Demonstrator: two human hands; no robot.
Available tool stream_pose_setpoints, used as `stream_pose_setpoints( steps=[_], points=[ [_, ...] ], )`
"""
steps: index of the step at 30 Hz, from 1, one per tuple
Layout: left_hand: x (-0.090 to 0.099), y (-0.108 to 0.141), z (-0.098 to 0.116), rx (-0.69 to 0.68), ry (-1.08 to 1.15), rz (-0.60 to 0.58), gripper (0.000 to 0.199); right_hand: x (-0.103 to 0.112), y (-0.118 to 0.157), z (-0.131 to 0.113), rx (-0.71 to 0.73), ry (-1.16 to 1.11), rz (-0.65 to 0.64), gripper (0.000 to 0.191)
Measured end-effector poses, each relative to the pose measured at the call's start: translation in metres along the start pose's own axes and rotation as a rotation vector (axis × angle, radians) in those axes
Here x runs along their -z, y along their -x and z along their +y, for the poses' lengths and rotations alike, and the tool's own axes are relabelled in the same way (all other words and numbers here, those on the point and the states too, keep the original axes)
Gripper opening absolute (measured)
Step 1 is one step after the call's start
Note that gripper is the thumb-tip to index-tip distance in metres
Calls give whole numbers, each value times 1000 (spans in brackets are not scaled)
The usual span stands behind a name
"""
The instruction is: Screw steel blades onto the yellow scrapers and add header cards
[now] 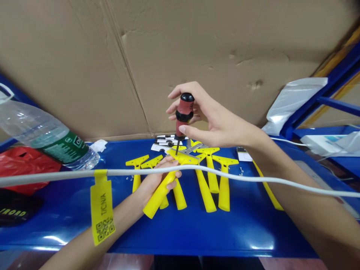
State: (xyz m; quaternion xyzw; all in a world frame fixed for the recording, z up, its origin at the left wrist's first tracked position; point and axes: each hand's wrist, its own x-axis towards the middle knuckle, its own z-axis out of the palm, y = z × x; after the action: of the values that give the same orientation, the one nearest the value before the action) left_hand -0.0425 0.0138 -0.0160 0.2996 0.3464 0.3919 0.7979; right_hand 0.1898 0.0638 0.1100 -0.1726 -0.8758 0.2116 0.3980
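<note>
My left hand (pixel 157 173) is closed around a yellow scraper (pixel 161 195), its handle slanting down to the left and its head tilted up. My right hand (pixel 208 116) grips a red and black screwdriver (pixel 184 112), held nearly upright. The screwdriver's tip meets the scraper's head near one end; whether it sits in a screw is too small to tell. Around and behind my left hand lie several more yellow scrapers (pixel 224 187) on the blue table (pixel 236 232). A flat grey metal piece (pixel 194 147) shows behind the held head.
A white cable (pixel 253 179) with a yellow tag (pixel 101 210) crosses in front of my forearms. At left are a plastic bottle (pixel 56 142) and a red bag (pixel 25 168). Black-and-white cards (pixel 165 141) lie against the cardboard wall (pixel 197 45). Small screws (pixel 241 171) lie right.
</note>
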Motion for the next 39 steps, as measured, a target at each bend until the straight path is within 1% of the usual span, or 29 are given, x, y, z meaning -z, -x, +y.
stream_pose_setpoints(
  steps=[3,8,14,20,26,29,33,37,39],
  points=[
    [-3,0,1,0,9,25,34,-1,0,2,-20,-20,17,58],
    [-4,1,-1,-34,26,32,33,-2,-1,2,-4,69,68,64],
    [1,0,-3,-25,0,-8,27,-1,0,2,16,-44,-11,57],
    [1,0,-1,-16,22,25,28,-2,-2,5,8,55,65,67],
    [1,-1,-2,-18,51,40,30,-1,0,2,12,-31,-46,65],
    [1,-2,-2,-34,39,38,28,-2,-1,3,1,5,-24,65],
    [0,-2,-2,-12,42,53,30,-3,-1,3,14,61,18,66],
    [0,-1,-2,-15,57,59,32,-2,-1,1,5,-55,-55,65],
    [0,-1,-2,-32,55,49,32,-1,-2,2,-9,-93,-56,68]
  ],
)
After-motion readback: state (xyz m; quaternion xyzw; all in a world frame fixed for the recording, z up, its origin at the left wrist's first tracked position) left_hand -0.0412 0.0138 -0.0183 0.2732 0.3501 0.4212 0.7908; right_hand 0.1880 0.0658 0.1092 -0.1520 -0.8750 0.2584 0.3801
